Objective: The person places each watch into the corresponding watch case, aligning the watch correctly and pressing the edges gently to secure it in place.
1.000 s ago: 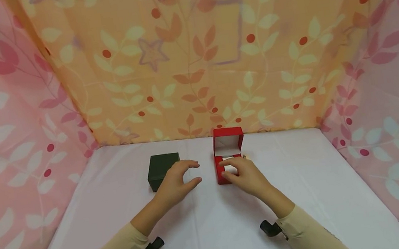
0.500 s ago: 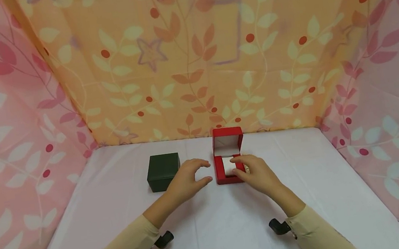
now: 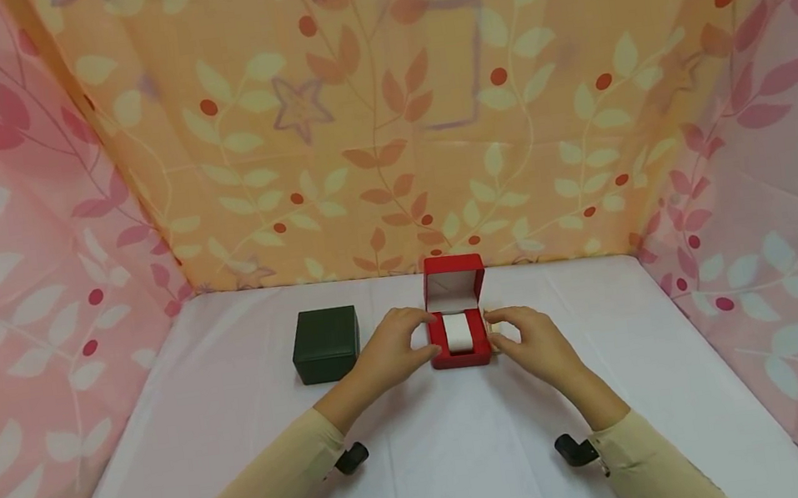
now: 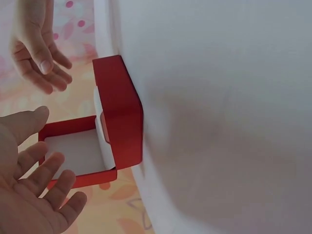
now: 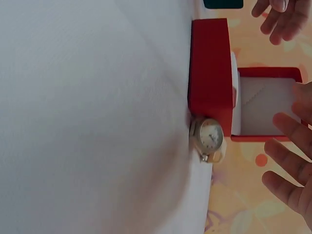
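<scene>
The left hand [image 3: 393,349] and right hand [image 3: 535,345], fingers relaxed and gripping nothing, flank the red box [image 3: 479,333] on the table [image 3: 442,462]. Good handling likely means steadying the box low without nudging the watch [image 5: 211,135] just beside it.

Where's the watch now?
In the right wrist view, the watch sits on the table beside the open red box, on the side nearer the right hand.

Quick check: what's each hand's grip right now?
Left hand: open, holding nothing, near the red box.
Right hand: open, holding nothing, near the watch.
</scene>
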Motion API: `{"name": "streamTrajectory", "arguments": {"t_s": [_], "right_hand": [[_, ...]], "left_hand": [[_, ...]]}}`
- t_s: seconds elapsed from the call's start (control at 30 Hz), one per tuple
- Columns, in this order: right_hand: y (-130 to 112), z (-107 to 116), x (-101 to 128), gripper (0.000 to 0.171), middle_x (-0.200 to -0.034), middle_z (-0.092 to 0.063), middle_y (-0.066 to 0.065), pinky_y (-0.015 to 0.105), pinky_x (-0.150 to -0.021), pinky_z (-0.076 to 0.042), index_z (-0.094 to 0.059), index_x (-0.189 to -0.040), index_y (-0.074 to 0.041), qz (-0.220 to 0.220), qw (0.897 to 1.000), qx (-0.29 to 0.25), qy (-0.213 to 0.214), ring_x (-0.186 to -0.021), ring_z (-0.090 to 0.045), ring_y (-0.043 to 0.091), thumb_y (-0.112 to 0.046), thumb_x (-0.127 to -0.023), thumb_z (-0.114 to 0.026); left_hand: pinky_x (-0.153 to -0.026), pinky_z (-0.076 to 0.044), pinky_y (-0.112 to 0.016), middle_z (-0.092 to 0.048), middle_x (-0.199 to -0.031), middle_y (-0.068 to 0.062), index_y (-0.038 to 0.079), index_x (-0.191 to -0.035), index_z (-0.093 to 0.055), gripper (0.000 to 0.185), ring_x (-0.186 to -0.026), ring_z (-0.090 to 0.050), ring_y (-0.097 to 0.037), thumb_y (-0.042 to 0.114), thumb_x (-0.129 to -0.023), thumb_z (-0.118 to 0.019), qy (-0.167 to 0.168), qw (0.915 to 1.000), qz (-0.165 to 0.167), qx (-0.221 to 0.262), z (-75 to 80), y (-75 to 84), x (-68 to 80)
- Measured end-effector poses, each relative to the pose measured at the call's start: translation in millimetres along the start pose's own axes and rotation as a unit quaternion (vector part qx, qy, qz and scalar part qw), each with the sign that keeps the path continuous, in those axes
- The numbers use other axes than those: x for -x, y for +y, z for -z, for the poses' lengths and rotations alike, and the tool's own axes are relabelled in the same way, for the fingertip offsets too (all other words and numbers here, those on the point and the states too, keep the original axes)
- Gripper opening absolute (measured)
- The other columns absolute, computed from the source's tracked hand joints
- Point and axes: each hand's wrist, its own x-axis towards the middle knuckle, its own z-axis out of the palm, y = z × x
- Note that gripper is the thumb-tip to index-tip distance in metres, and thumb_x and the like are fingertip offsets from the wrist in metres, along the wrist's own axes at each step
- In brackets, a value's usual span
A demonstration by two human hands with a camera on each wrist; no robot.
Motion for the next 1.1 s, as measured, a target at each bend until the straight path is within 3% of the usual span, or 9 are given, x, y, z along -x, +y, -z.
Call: {"name": "streamTrajectory", "arguments": {"t_s": [0.2,0.53,1.1], "right_hand": [[14.5,2.9,-0.1,0.036,-0.124,-0.073,0.008,0.054,-0.106,-0.047,-0.072,-0.125,-0.009,0.001,1.0,0.014,0.011,-0.123,-0.063,0.032,-0.018,-0.09,-0.079],[35.1,3.3,-0.9,0.032,-0.119,-0.074,0.01,0.055,-0.107,-0.046,-0.074,-0.119,-0.008,-0.057,0.998,0.019,-0.005,-0.122,-0.063,0.035,-0.021,-0.091,-0.079],[63.3,-4.2,-0.2,0.032,-0.116,-0.074,0.015,0.056,-0.106,-0.045,-0.075,-0.116,-0.003,-0.092,0.995,-0.012,-0.036,-0.121,-0.062,0.038,-0.02,-0.089,-0.08]], "left_hand": [[-0.105,-0.051,-0.041,-0.064,-0.136,-0.002,0.014,-0.133,-0.065,0.049,-0.126,-0.051,-0.022,0.03,-0.09,-0.08,0.005,0.9999,-0.009,-0.004,-5.1,-1.2,-10.1],[-0.105,-0.049,-0.04,-0.066,-0.13,-0.003,0.011,-0.133,-0.066,0.053,-0.125,-0.051,-0.023,0.031,-0.087,-0.083,0.004,0.9995,-0.01,-0.031,-23.2,-7.7,-27.3],[-0.102,-0.049,-0.035,-0.068,-0.127,-0.002,0.013,-0.134,-0.064,0.061,-0.116,-0.053,-0.019,0.04,-0.084,-0.085,-0.031,0.9952,-0.01,-0.093,-43.0,-16.0,-49.9]]}}
